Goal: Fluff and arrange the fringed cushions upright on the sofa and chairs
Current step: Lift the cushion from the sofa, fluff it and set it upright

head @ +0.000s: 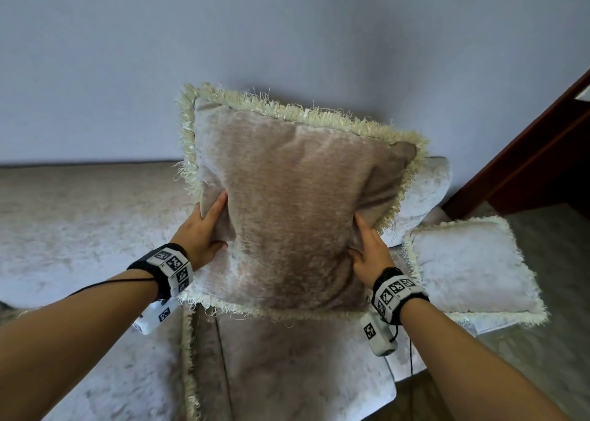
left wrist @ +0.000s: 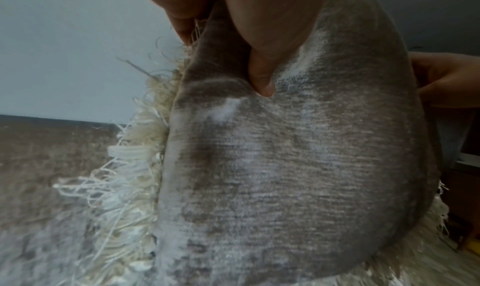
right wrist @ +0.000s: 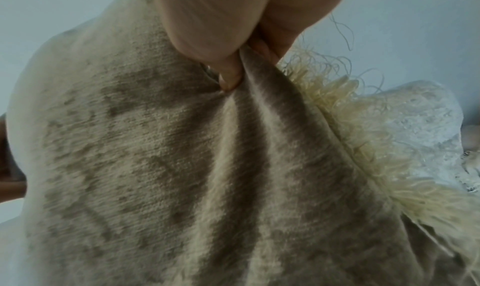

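Note:
A beige velvet cushion (head: 293,197) with a cream fringe stands upright, tilted a little, over the sofa seat. My left hand (head: 204,229) grips its left side, the thumb (left wrist: 262,78) pressed into the front face (left wrist: 298,167). My right hand (head: 367,248) grips its right side, pinching a fold of the fabric (right wrist: 233,167) beside the fringe (right wrist: 337,109). A second, paler fringed cushion (head: 469,267) lies flat at the right. A third fringed cushion (head: 255,366) lies flat on the seat below the held one.
The pale velvet sofa (head: 79,229) runs leftward against a grey-blue wall (head: 287,37). Its rounded arm (head: 427,190) shows behind the held cushion. A dark wooden door frame (head: 542,152) stands at the right, with floor (head: 549,340) beneath it.

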Motion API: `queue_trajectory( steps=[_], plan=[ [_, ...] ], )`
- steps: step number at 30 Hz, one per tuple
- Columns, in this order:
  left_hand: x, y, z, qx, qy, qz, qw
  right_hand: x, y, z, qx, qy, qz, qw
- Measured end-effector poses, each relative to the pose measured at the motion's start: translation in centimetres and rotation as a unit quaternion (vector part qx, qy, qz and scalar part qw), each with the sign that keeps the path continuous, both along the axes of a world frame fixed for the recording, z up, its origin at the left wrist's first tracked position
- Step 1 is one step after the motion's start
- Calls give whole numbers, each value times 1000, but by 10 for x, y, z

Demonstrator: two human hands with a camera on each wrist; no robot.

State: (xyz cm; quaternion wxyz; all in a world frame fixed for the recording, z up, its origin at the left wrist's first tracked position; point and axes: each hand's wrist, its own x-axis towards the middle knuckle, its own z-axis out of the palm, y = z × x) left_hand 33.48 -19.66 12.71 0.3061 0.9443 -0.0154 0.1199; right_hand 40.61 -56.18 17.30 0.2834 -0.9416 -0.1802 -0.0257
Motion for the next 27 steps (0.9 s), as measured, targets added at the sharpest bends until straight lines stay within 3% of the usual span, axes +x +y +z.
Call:
queue_trajectory(
  steps=[5, 11, 16, 22, 27],
  plan=[
    [26, -16, -17, 12, 19, 18, 1000, 42, -11, -20, -11, 18, 16, 1000],
    [40, -41, -37, 33, 41, 86, 995, 89, -27, -55, 40, 57, 73, 995],
    [49, -74, -70, 44, 51, 138, 988, 142, -38, -103, 30, 79, 104, 991],
    [67, -104, -132, 39, 56, 154, 986, 186, -54, -165, 11, 72, 102, 992],
    [84, -128, -222, 30, 56, 164, 984, 210, -74, -253, -3, 89, 97, 991]
  ],
)
